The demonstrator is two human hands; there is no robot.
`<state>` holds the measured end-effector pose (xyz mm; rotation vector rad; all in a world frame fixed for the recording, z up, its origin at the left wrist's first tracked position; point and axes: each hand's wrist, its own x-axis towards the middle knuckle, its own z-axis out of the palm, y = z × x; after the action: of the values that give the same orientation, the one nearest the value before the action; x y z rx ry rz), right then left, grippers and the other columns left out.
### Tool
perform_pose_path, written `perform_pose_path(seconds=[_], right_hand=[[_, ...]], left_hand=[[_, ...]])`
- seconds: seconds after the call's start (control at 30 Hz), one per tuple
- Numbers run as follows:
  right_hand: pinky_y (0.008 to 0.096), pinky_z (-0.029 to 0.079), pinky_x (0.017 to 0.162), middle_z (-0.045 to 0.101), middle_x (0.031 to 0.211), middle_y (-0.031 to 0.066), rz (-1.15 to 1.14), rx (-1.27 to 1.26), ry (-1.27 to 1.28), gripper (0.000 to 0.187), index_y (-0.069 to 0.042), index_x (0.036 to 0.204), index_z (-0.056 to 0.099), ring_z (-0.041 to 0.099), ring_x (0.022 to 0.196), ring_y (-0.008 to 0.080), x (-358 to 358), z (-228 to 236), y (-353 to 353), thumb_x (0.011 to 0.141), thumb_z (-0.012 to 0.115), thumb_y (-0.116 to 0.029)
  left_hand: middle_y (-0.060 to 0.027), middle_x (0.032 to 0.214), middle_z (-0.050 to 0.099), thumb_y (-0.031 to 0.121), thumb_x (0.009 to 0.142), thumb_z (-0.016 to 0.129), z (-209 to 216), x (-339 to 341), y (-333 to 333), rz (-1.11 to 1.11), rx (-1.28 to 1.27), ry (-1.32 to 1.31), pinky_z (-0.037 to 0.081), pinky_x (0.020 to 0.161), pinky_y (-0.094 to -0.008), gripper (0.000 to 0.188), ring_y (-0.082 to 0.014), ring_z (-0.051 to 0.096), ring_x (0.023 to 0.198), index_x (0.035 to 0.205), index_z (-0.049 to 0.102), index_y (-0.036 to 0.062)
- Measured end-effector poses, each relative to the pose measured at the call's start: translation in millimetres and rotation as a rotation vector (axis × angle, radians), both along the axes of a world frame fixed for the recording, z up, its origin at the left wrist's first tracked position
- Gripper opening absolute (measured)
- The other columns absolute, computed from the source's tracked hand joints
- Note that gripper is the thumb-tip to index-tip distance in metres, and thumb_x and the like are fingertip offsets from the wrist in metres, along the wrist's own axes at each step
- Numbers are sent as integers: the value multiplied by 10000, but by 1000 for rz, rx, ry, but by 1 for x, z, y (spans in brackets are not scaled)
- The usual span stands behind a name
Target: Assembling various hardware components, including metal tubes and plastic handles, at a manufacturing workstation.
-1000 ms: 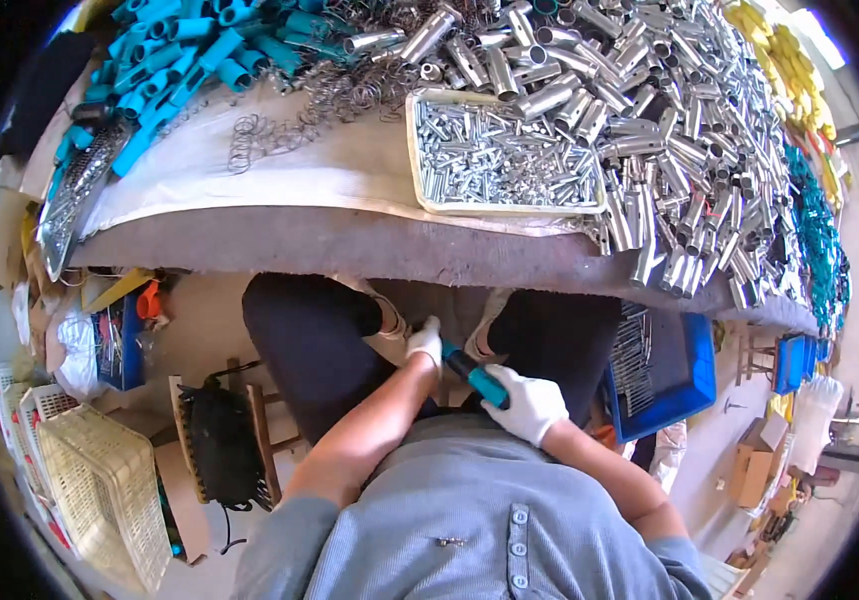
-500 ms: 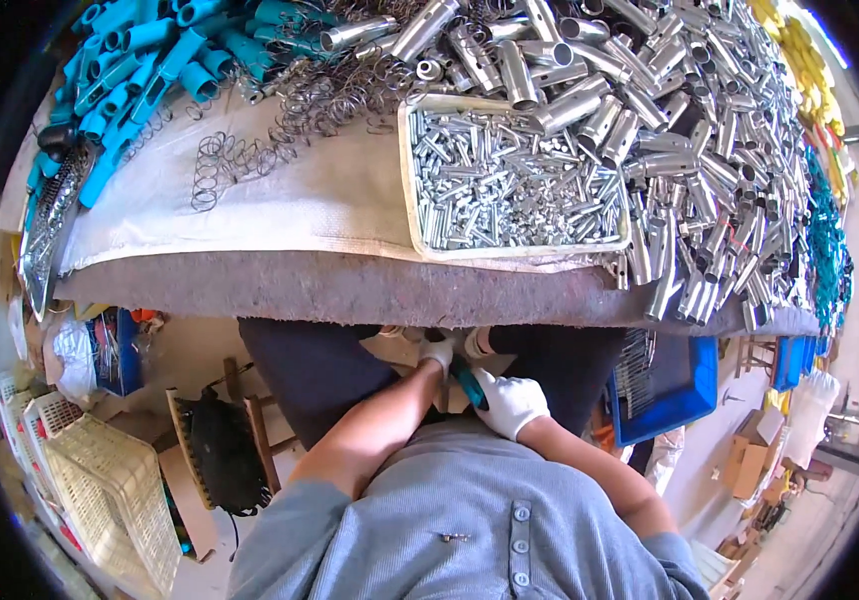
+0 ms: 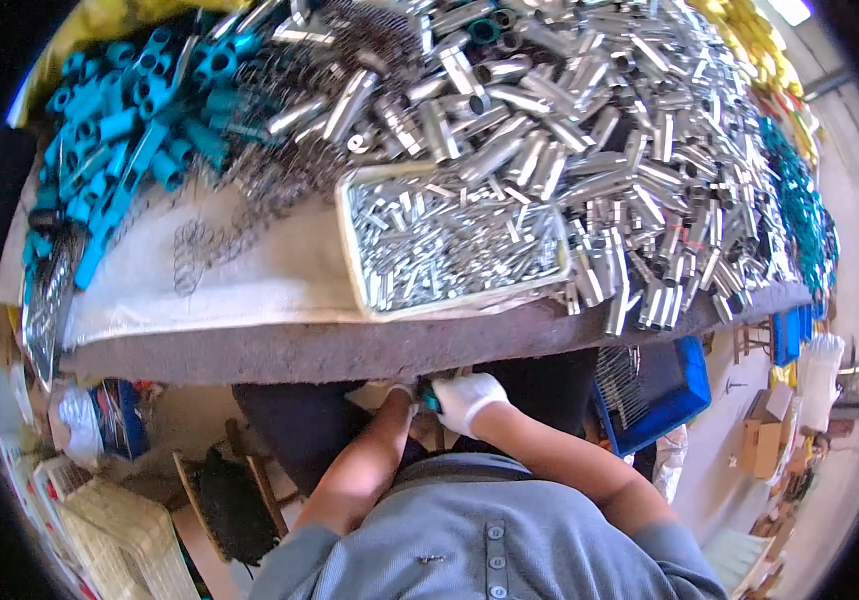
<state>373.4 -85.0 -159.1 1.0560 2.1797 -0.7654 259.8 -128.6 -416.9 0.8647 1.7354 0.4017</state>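
Observation:
In front of my lap, below the table's front edge, my right hand in a white glove is closed around a teal plastic piece, most of which is hidden. Close to its left, my left hand, also gloved, reaches under the edge, its fingers out of sight. On the table above lies a white rectangular tray of small shiny metal pins. Silver metal tubes are heaped behind and right of it. Wire coil springs and a pile of teal plastic tubes lie to the left.
A grey padded edge runs along the table front. Under it at right stands a blue crate with metal rods. A black bag on a wooden chair and a cream plastic basket stand at left. Cardboard boxes sit at far right.
The view has tilted, so the table appears lower and more of its far side shows. Both hands now sit farther beneath the front edge, and less of the teal piece is visible.

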Motion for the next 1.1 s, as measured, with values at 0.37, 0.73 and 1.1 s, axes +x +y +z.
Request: perform_pose_path(seconds=[0.37,0.73,1.1], right_hand=[[408,500,838,640,1094,178,-103,-71,-5,378,-64,1085,634,621,1017,317,27,-15,0,762,593,-257],[414,501,810,663,1035,168,-191,-119,89,356,-101,995,697,639,952,336,30,-69,-11,784,596,-370],[401,485,885,634,1106,189,-115,-87,168,410,-61,1066,652,617,1023,326,36,-65,8,782,583,-349]], left_hand=[[-160,1478,299,410,926,428,165,9,37,-359,200,-8,203,1120,-386,580,-324,265,1364,1399,366,81],[-136,1255,561,427,889,423,97,40,13,-237,18,438,418,938,-442,465,-339,541,1121,1216,570,130],[-126,1503,254,508,912,374,124,34,14,32,126,153,142,1137,-378,649,-284,187,1394,1428,318,117]])
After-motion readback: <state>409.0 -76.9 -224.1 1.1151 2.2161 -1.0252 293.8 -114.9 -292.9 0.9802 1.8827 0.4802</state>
